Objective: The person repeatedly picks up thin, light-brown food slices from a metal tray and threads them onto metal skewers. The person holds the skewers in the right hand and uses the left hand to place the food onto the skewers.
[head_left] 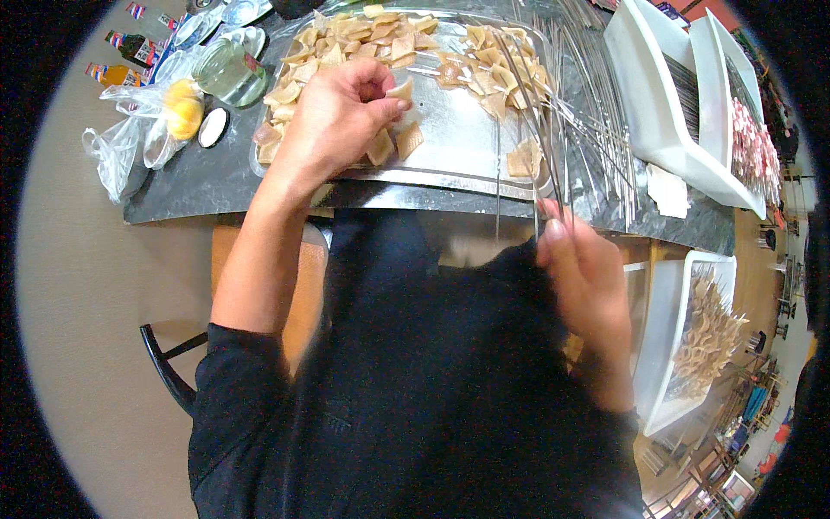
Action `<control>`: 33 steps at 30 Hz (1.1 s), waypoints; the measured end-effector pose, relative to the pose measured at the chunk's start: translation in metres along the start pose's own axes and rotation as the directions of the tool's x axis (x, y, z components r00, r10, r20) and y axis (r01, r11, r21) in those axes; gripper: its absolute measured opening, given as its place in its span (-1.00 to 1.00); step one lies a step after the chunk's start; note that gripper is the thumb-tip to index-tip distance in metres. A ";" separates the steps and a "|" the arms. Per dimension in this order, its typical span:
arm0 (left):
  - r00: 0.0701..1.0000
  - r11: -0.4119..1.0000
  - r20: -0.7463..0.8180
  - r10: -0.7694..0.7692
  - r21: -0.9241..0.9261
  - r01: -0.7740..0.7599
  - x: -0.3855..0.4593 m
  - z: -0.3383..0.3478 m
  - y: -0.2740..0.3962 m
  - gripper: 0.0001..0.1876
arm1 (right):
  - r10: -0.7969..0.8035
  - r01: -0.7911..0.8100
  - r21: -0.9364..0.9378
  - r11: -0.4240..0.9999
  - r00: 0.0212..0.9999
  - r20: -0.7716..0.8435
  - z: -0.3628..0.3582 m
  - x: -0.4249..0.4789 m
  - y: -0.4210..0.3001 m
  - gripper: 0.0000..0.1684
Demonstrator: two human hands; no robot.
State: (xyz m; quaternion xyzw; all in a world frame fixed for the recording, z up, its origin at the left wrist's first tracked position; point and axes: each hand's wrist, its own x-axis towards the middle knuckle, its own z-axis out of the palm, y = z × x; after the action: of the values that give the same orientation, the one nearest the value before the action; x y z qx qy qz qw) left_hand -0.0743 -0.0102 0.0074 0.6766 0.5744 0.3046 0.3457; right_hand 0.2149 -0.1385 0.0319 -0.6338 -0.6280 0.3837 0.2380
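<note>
My left hand (340, 113) is over the left part of a metal tray (447, 159), pinching one pale, flat piece of food (401, 91) between thumb and fingers. Heaped along the tray's back and left are many similar beige pieces (382, 36), some with a netted surface. Just below the left hand lie a few loose pieces (408, 141). My right hand (580, 266), in front of the table edge, grips several thin metal skewers (548, 152) that point up over the tray. Some pieces (496, 68) at the tray's right appear threaded on skewers.
Loose metal skewers (593, 110) lie right of the tray, beside white bins (655, 117) and a white tissue (668, 191). A lower white bin (661, 363) holds skewered pieces. At left stand a glass jar (230, 74), a plastic bag (123, 146) and bottles (133, 48).
</note>
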 end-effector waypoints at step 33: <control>0.992 0.184 0.122 0.014 -0.976 0.117 -0.004 0.054 0.020 -0.86 | 0.010 -0.012 0.209 0.978 1.000 0.006 0.013 -0.018 0.039 -0.76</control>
State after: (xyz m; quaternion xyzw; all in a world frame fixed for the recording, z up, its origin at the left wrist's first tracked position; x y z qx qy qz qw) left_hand -0.0199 -0.0229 -0.0071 0.2952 0.2519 0.5539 0.7366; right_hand 0.2301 -0.1620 -0.0033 -0.6077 -0.5812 0.4507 0.2997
